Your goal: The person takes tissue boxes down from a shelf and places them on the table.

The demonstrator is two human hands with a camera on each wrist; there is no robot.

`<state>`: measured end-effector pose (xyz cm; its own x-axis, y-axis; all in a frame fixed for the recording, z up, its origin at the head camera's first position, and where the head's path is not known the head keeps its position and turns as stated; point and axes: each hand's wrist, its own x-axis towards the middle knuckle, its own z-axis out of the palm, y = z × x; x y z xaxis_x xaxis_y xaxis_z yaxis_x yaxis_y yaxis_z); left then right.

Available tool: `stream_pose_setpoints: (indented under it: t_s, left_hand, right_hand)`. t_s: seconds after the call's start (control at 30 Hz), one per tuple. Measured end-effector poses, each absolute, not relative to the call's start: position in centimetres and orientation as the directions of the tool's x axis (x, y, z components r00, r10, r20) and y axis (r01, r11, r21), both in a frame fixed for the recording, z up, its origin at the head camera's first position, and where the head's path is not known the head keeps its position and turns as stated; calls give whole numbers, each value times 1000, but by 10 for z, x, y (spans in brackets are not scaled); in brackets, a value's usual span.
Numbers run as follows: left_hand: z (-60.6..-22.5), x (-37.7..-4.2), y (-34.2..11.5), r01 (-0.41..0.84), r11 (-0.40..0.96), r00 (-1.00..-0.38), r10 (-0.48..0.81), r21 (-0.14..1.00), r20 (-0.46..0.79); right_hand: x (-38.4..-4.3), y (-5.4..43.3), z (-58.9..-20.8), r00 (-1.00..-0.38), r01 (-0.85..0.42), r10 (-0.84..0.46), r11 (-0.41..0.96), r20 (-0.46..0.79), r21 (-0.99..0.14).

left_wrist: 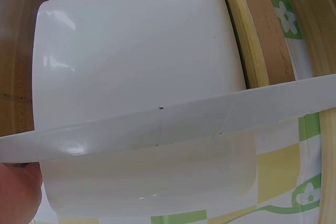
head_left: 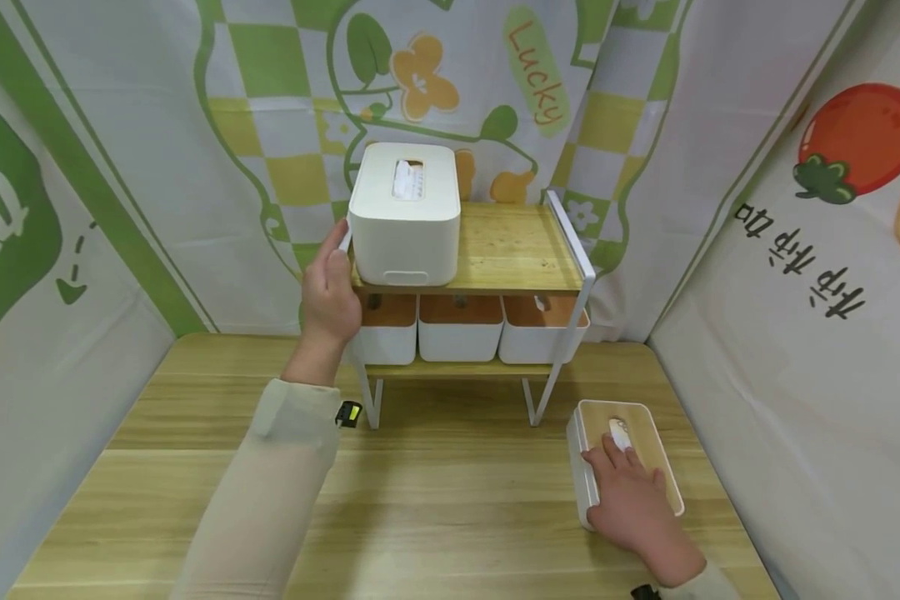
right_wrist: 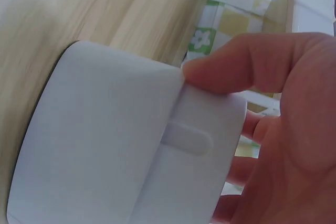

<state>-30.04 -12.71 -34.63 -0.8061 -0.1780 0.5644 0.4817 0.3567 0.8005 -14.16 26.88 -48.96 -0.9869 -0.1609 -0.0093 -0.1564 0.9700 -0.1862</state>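
Observation:
A white tissue box [head_left: 405, 246] with a slot in its top stands on the left of a two-tier rack's upper wooden shelf [head_left: 521, 250]. My left hand [head_left: 332, 296] grips the rack's left side frame beside that box. In the left wrist view, a fingertip [left_wrist: 20, 195] shows at the white metal bar [left_wrist: 210, 116]. On the table at the right sits another tissue box [head_left: 581, 475], white with a wood-coloured top. My right hand [head_left: 633, 504] rests on its lid, fingers spread. In the right wrist view, the thumb [right_wrist: 220, 72] touches the lid's edge near the seam.
Three white bins [head_left: 461, 340] with brown tops stand side by side on the rack's lower shelf. The rack's white legs [head_left: 543, 396] stand on the wooden table [head_left: 435, 500]. Printed cloth walls [head_left: 787, 400] enclose the table at the back and sides.

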Motion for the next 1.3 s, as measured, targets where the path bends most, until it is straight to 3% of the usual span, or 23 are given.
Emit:
stream_pose_setpoints:
  t_s: [0.3, 0.77, 0.93, 1.3]
  left_hand:
    - [-346, -300, -126, 483, 366, -801, -181, 796, 570]
    - [-346, -301, -128, 491, 357, -803, -166, 794, 572]
    - [-346, -302, -128, 500, 358, -799, -159, 788, 580]
    - [-346, -302, -128, 479, 361, -812, -163, 800, 560]
  right_hand:
    - [-147, 282, -490, -995, -68, -79, 982, -54, -175]
    - [-146, 283, -483, -998, 61, 60, 981, -9, -184]
    - [-147, 286, -480, -997, 64, 55, 985, -61, -163]
    - [-158, 314, -482, -998, 37, 30, 991, -51, -129]
